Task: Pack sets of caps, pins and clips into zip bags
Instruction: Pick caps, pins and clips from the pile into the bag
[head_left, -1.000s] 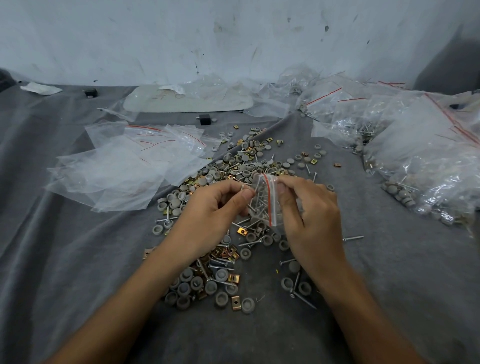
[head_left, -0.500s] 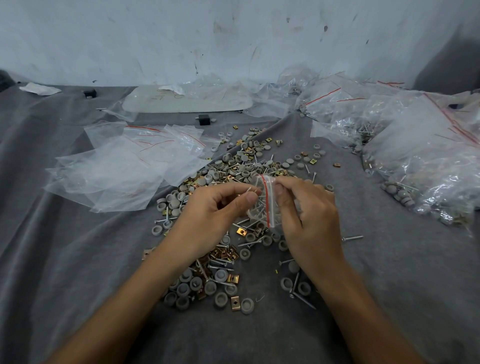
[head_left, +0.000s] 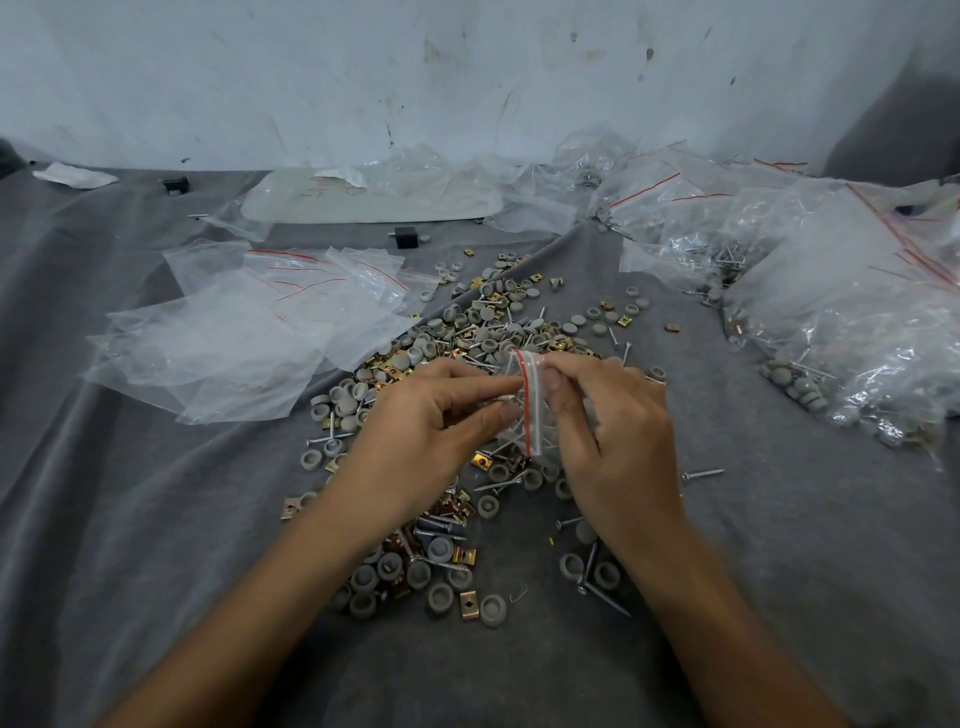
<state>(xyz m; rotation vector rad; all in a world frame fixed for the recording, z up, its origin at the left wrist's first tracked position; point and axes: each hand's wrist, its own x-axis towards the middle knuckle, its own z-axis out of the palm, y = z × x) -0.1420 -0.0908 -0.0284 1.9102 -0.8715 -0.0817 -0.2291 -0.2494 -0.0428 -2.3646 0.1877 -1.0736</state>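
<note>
A small clear zip bag (head_left: 525, 400) with a red seal line is held upright between both hands above the pile; thin metal pins show inside it. My left hand (head_left: 431, 436) pinches the bag's left edge with thumb and fingers, together with a threaded pin at the bag's mouth. My right hand (head_left: 613, 441) pinches the right edge, fingers curled round the bag. Under and around the hands lies a spread of grey round caps (head_left: 488, 314), brass clips (head_left: 467, 605) and loose pins (head_left: 701, 474) on grey cloth (head_left: 130, 519).
A heap of empty zip bags (head_left: 249, 332) lies at the left. Filled bags (head_left: 857, 332) pile up at the right. More plastic and a white flat panel (head_left: 363, 200) sit at the back under a stained wall. A small black block (head_left: 406, 236) lies behind the pile.
Both hands and the bag stay in nearly the same place; the bag has tilted slightly and the left fingers have shifted at its mouth.
</note>
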